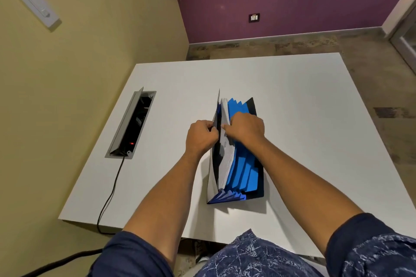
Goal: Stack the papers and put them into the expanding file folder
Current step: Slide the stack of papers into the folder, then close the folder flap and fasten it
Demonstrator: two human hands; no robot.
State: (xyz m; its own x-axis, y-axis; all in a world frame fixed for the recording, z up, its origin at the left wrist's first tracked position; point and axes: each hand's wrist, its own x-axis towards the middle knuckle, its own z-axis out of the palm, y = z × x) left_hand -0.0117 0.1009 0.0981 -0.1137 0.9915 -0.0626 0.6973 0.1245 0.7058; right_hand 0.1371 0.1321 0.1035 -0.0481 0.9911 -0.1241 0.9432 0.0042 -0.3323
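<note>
A blue expanding file folder [244, 171] stands open on the white table [304, 108], its pleats fanned out toward me. A stack of white papers [225, 164] sits upright in a pocket near the folder's left side. My left hand [201, 136] pinches the folder's grey front flap at its top edge and holds it to the left. My right hand [245, 129] grips the top edge of the paper stack, with the blue dividers just behind it. How deep the papers sit is hidden by the folder.
An open cable box [132, 125] is set into the table at the left, with a black cable [111, 191] running off the front edge. The table's left edge lies close to a beige wall. Floor shows beyond the far edge.
</note>
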